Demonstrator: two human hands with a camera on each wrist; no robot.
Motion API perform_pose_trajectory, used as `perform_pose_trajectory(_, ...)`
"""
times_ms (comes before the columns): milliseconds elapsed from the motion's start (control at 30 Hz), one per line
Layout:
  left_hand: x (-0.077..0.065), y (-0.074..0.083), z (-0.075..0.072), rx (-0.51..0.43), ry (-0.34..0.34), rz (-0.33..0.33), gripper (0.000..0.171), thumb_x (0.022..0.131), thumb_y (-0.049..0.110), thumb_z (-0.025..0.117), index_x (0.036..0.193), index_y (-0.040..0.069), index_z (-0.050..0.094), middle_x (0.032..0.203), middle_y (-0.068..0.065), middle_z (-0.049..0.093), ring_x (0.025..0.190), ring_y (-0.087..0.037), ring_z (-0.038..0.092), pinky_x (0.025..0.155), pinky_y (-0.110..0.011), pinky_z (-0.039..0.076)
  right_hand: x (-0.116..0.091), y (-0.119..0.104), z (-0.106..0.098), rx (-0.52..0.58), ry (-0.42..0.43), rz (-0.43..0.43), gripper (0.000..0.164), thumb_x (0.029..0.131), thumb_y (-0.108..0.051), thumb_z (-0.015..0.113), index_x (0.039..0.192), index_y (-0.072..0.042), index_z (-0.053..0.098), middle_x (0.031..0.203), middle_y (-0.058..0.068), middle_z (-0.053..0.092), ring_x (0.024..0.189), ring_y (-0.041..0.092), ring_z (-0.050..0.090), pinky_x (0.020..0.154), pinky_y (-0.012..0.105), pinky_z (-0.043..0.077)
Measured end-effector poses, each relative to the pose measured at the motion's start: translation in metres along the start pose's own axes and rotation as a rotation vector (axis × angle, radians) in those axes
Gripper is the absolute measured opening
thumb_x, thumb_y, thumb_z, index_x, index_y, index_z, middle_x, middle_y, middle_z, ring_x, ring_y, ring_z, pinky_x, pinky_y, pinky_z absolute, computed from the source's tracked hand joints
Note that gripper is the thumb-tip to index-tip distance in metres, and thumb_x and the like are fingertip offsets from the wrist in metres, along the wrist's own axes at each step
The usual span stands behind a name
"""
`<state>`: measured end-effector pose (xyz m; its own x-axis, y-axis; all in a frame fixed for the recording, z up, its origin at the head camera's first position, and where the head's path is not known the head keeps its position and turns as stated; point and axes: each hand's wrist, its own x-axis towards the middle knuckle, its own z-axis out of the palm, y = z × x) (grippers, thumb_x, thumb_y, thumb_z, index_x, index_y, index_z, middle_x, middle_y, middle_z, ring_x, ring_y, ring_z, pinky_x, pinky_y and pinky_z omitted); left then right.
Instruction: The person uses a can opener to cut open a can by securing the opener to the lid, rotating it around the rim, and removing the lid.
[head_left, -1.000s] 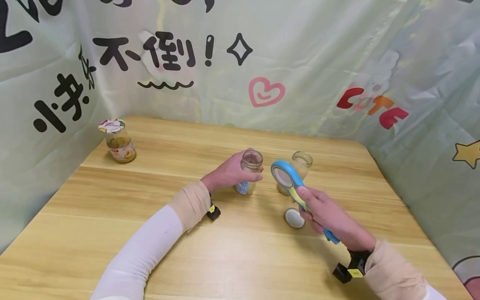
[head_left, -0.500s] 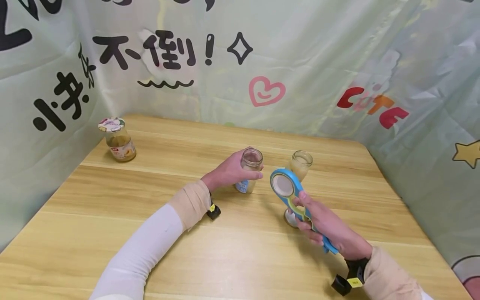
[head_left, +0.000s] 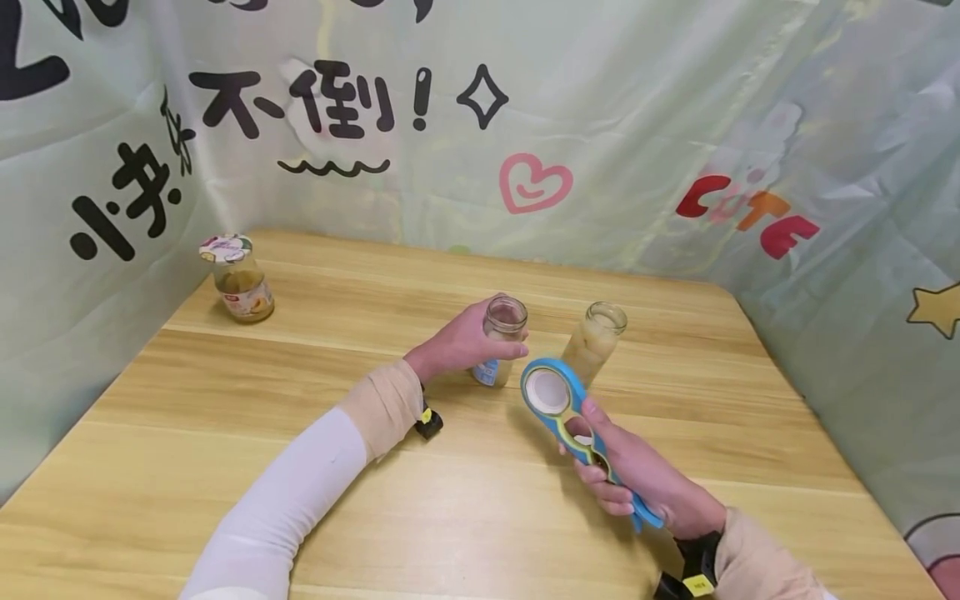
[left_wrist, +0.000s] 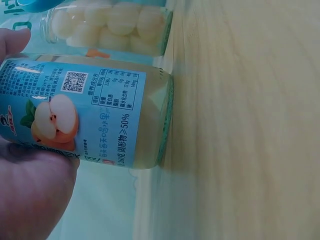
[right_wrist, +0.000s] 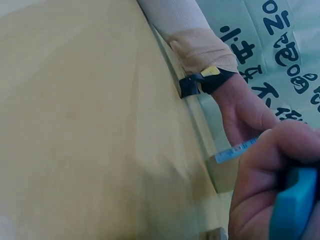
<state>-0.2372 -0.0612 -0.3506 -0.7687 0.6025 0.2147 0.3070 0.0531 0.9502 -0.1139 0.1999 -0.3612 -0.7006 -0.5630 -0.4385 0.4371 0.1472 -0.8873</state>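
Two grips: left hand (head_left: pixel 467 337), fingers curled round labelled jar (left_wrist: pixel 97 112), should hold it upright; right hand (head_left: pixel 637 471), fingers wrapping blue opener (head_left: pixel 574 386), should clear fruit jar (head_left: pixel 596 340).

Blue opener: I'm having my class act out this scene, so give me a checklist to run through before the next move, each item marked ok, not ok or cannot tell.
1. Right hand gripping the opener: ok.
2. Left hand steadying the held jar, upright on the table: ok.
3. Opener fitted on a jar: not ok; it is on none of them.
4. Held jar capped: not ok; its mouth is open.
5. Fruit jar capped: not ok; its mouth is open too.
6. Left jar sealed tight: cannot tell; its cap is on, but tightness doesn't show.
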Motion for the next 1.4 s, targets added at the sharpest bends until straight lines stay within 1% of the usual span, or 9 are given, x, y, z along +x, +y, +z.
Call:
perform_pose_trajectory(100, 0.004, -0.008, -0.001, 0.001, -0.002, 0.006, 0.049, 0.085, 0.019, 0.072, 0.124, 0.003, 0.048, 0.114, -0.010, 0.060, 0.102, -0.016, 0.060, 0.091, -0.034, 0.048, 0.002, 0.002, 0.002, 0.016, -0.004, 0.019, 0.079, 0.095, -0.067, 0.027, 0.123, 0.006, 0.033, 0.067, -0.004, 0.038, 0.038, 0.003, 0.034, 0.036, 0.019, 0.033)
perform_pose_trajectory(267, 0.011, -0.025, -0.002, 0.019, 0.007, 0.019, 0.050, 0.083, 0.029, 0.074, 0.123, 0.010, 0.049, 0.112, -0.003, 0.060, 0.102, -0.013, 0.060, 0.089, -0.032, 0.048, 0.007, 0.006, 0.008, 0.025, -0.018, 0.054, 0.081, 0.093, -0.069, 0.030, 0.124, 0.005, 0.033, 0.067, -0.003, 0.038, 0.037, 0.004, 0.032, 0.035, 0.020, 0.030)
perform_pose_trajectory(433, 0.012, -0.027, -0.002, 0.048, 0.020, 0.032, 0.051, 0.082, 0.034, 0.075, 0.121, 0.013, 0.050, 0.112, -0.002, 0.060, 0.102, -0.014, 0.060, 0.090, -0.032, 0.048, 0.012, 0.011, 0.015, -0.007, -0.009, 0.111, 0.078, 0.092, -0.071, 0.030, 0.121, 0.001, 0.037, 0.064, -0.003, 0.037, 0.036, 0.005, 0.029, 0.034, 0.019, 0.029)
perform_pose_trajectory(533, 0.012, -0.027, -0.003, 0.067, 0.030, 0.035, 0.051, 0.081, 0.037, 0.075, 0.120, 0.016, 0.050, 0.113, -0.001, 0.060, 0.102, -0.014, 0.059, 0.091, -0.031, 0.047, 0.016, 0.012, 0.017, -0.027, -0.010, 0.139, 0.079, 0.092, -0.072, 0.030, 0.119, 0.001, 0.040, 0.064, -0.003, 0.037, 0.036, 0.005, 0.028, 0.034, 0.019, 0.029)
perform_pose_trajectory(733, 0.012, -0.027, -0.003, 0.060, 0.029, 0.029, 0.048, 0.082, 0.035, 0.075, 0.119, 0.017, 0.050, 0.112, -0.001, 0.060, 0.101, -0.014, 0.059, 0.091, -0.032, 0.047, 0.022, 0.010, 0.021, -0.072, -0.023, 0.202, 0.083, 0.091, -0.075, 0.026, 0.118, 0.001, 0.047, 0.064, -0.004, 0.038, 0.037, 0.006, 0.026, 0.034, 0.020, 0.029)
perform_pose_trajectory(933, 0.011, -0.026, -0.002, 0.078, 0.036, 0.017, 0.047, 0.081, 0.036, 0.075, 0.118, 0.019, 0.051, 0.110, 0.000, 0.061, 0.100, -0.014, 0.060, 0.091, -0.032, 0.047, 0.023, 0.009, 0.021, -0.070, -0.086, 0.220, 0.082, 0.091, -0.074, 0.024, 0.112, 0.001, 0.047, 0.063, -0.003, 0.036, 0.036, 0.005, 0.027, 0.033, 0.021, 0.030)
perform_pose_trajectory(1133, 0.012, -0.026, -0.002, 0.090, 0.044, 0.017, 0.048, 0.080, 0.040, 0.075, 0.117, 0.020, 0.051, 0.109, 0.001, 0.061, 0.098, -0.013, 0.059, 0.090, -0.031, 0.047, 0.022, 0.008, 0.019, -0.067, -0.151, 0.249, 0.082, 0.091, -0.074, 0.025, 0.112, 0.002, 0.046, 0.064, -0.003, 0.036, 0.037, 0.006, 0.026, 0.034, 0.021, 0.028)
perform_pose_trajectory(1200, 0.012, -0.026, -0.002, 0.091, 0.042, 0.020, 0.049, 0.080, 0.041, 0.075, 0.118, 0.020, 0.050, 0.109, 0.001, 0.060, 0.098, -0.014, 0.059, 0.090, -0.032, 0.048, 0.021, 0.008, 0.018, -0.073, -0.169, 0.245, 0.082, 0.092, -0.074, 0.025, 0.112, 0.002, 0.047, 0.063, -0.003, 0.038, 0.037, 0.005, 0.027, 0.033, 0.021, 0.028)
perform_pose_trajectory(1400, 0.013, -0.026, 0.000, 0.090, 0.051, 0.014, 0.050, 0.081, 0.040, 0.074, 0.119, 0.019, 0.049, 0.109, -0.001, 0.059, 0.097, -0.016, 0.057, 0.089, -0.032, 0.047, 0.022, 0.009, 0.016, -0.045, -0.170, 0.244, 0.083, 0.092, -0.074, 0.024, 0.111, 0.003, 0.048, 0.063, -0.003, 0.040, 0.036, 0.004, 0.029, 0.032, 0.020, 0.030)
